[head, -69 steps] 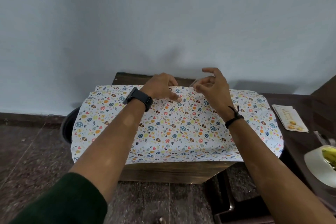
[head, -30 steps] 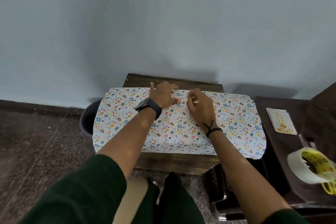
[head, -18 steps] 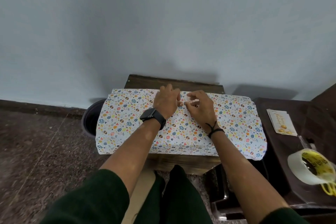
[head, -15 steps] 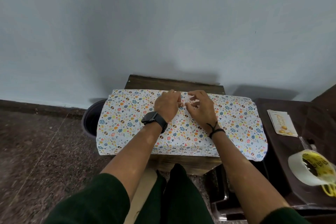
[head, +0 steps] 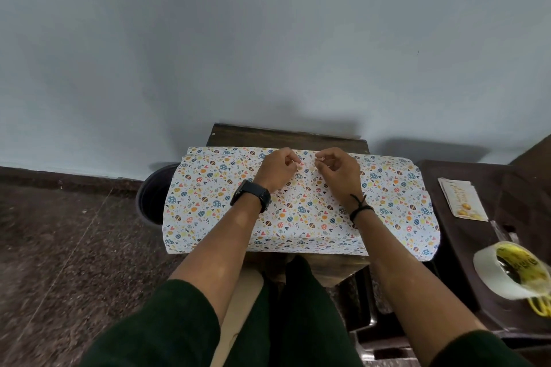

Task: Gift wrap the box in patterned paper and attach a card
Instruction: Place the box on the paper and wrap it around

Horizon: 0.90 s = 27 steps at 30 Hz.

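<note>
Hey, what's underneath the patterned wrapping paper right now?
The patterned paper lies draped over a dark wooden stand, whose back edge and front show. The paper covers whatever lies between, so no box is visible.

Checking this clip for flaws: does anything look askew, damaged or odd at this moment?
Nothing is damaged or spilled. The paper overhangs the small table on both sides. Both hands, left and right, work at its far edge with fingers curled. The tape roll on the side table leans over yellow scissors.
</note>
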Motion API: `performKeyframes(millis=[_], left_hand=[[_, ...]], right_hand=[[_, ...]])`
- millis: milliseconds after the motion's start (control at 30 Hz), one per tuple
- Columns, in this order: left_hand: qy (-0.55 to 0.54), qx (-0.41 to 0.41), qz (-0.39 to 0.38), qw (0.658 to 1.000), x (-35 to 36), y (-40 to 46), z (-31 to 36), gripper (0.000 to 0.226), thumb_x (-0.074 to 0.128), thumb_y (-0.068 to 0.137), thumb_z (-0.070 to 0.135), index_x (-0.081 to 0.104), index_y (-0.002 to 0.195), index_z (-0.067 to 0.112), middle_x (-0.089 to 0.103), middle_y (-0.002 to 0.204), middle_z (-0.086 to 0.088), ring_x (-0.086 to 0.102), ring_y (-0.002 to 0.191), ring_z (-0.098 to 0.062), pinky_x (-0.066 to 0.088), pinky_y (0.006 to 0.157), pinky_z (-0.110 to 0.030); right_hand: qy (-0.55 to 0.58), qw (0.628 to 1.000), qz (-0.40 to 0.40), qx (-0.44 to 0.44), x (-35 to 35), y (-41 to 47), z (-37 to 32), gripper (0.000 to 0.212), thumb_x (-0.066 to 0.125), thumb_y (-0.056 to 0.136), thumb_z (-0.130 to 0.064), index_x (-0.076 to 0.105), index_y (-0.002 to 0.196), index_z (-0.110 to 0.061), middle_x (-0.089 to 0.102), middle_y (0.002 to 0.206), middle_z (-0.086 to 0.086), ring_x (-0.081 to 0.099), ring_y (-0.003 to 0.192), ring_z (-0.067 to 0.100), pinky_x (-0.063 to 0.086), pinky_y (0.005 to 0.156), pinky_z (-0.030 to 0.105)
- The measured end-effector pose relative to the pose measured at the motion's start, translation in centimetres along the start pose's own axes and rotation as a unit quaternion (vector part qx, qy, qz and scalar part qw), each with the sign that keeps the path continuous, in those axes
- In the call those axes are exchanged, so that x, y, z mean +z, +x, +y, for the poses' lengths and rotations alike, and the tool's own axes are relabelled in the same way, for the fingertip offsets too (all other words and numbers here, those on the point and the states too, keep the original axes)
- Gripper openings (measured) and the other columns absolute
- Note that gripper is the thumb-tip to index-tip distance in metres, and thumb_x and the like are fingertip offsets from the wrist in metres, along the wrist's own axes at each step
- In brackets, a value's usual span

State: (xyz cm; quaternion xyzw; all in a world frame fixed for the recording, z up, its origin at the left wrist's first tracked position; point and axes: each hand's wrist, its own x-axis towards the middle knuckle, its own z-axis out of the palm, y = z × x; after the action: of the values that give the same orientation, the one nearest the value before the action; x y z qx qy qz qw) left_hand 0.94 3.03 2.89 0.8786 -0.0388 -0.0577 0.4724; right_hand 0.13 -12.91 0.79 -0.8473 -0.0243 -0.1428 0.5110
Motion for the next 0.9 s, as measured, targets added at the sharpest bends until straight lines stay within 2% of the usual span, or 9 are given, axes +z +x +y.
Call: performKeyframes(millis=[67, 167, 233, 367, 600, 900], left_hand=[[-0.010, -0.006, -0.007, 1.000, -0.3, 0.1, 0.0, 0.017, 0.052, 0.094, 0.009, 0.063, 0.106, 0.011, 0.056, 0.098, 0.003, 0.053, 0.088, -0.009, 0.039, 0.061, -0.011], [-0.005, 0.007, -0.009, 1.000, -0.3, 0.0, -0.2, 0.016, 0.057, 0.091, 0.009, 0.062, 0.106, 0.011, 0.055, 0.096, 0.002, 0.053, 0.086, -0.011, 0.040, 0.062, -0.011], [0.019, 0.023, -0.009, 1.000, -0.1, 0.0, -0.4, 0.021, 0.066, 0.087, 0.012, 0.061, 0.107, 0.011, 0.054, 0.095, 0.001, 0.052, 0.085, -0.012, 0.040, 0.063, -0.013], [0.078, 0.028, -0.006, 0.997, 0.2, 0.0, -0.5, 0.034, 0.070, 0.084, 0.016, 0.058, 0.115, 0.013, 0.043, 0.107, 0.001, 0.046, 0.094, -0.010, 0.038, 0.079, -0.019], [0.082, 0.026, 0.005, 0.996, 0.1, 0.2, -0.7, 0.038, 0.072, 0.082, 0.013, 0.055, 0.116, 0.013, 0.048, 0.118, -0.007, 0.046, 0.095, -0.010, 0.040, 0.080, -0.021], [0.078, 0.016, 0.010, 0.997, 0.3, 0.3, -0.6, 0.035, 0.071, 0.082, 0.012, 0.056, 0.114, 0.012, 0.048, 0.118, -0.007, 0.050, 0.104, -0.016, 0.040, 0.081, -0.022]], right_hand=[[0.048, 0.998, -0.017, 0.037, -0.3, 0.3, -0.3, 0.013, 0.068, 0.083, -0.003, 0.066, 0.092, -0.012, 0.068, 0.090, 0.000, 0.066, 0.077, 0.009, 0.054, 0.069, 0.018], [0.090, 0.993, -0.046, 0.068, -0.8, 0.8, -0.7, 0.015, 0.068, 0.083, -0.002, 0.065, 0.092, -0.013, 0.067, 0.094, 0.007, 0.066, 0.074, 0.015, 0.056, 0.068, 0.023], [0.086, 0.991, -0.073, 0.066, -1.0, 1.3, -1.0, 0.017, 0.069, 0.082, -0.002, 0.064, 0.092, -0.015, 0.066, 0.095, 0.008, 0.065, 0.073, 0.015, 0.056, 0.067, 0.022], [0.038, 0.988, -0.138, 0.064, -0.7, 2.2, -1.9, 0.023, 0.070, 0.080, -0.001, 0.061, 0.093, -0.017, 0.064, 0.092, 0.003, 0.065, 0.076, 0.014, 0.056, 0.071, 0.025], [-0.062, 0.986, -0.151, 0.029, 0.5, 2.6, -2.7, 0.028, 0.071, 0.077, 0.001, 0.060, 0.097, -0.015, 0.064, 0.086, 0.000, 0.062, 0.068, 0.004, 0.049, 0.057, 0.008], [-0.087, 0.985, -0.149, -0.001, 1.1, 2.6, -2.9, 0.031, 0.065, 0.080, 0.008, 0.057, 0.103, -0.012, 0.061, 0.086, 0.001, 0.058, 0.069, 0.001, 0.048, 0.059, 0.006]])
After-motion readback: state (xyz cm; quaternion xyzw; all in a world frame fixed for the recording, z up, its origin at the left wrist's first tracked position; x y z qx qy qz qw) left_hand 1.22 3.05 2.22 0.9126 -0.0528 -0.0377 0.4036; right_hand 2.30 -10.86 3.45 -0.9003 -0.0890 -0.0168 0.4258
